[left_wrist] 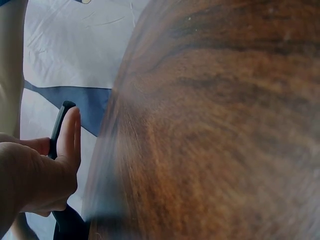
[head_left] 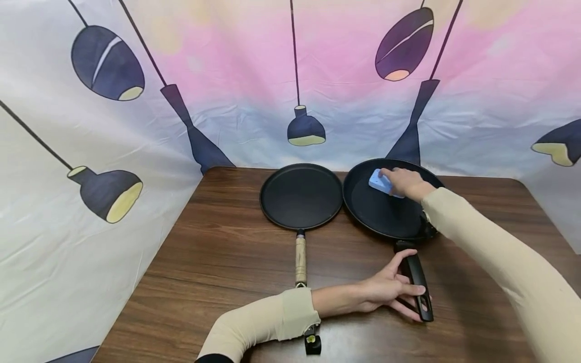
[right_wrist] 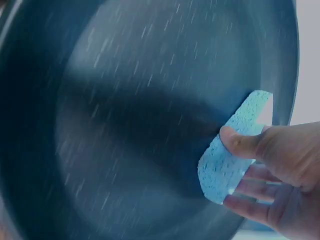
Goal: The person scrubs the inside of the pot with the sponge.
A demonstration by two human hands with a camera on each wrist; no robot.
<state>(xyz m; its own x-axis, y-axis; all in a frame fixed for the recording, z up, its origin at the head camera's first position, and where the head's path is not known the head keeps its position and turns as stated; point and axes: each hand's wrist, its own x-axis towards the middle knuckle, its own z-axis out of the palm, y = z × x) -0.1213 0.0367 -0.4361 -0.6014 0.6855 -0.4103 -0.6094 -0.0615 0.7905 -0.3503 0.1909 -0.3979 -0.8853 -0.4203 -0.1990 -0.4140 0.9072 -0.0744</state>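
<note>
A deep black frying pan (head_left: 379,212) stands at the table's back right, its black handle (head_left: 416,280) pointing toward the front. My left hand (head_left: 386,292) grips that handle, thumb on one side and fingers on the other; the left wrist view also shows the hand (left_wrist: 42,170) around it. Inside the pan, my right hand (head_left: 404,182) holds a light blue sponge (head_left: 380,181) against the inner surface. In the right wrist view the thumb and fingers pinch the porous sponge (right_wrist: 227,155) near the pan's wall, and pale specks or streaks dot the pan's floor.
Left of the frying pan lies a flat black griddle pan (head_left: 301,196) with a wooden handle (head_left: 300,259); the pans' rims nearly meet. My left forearm crosses just in front of that handle's end. Behind the brown wooden table (head_left: 218,242) hangs a printed cloth (head_left: 254,101).
</note>
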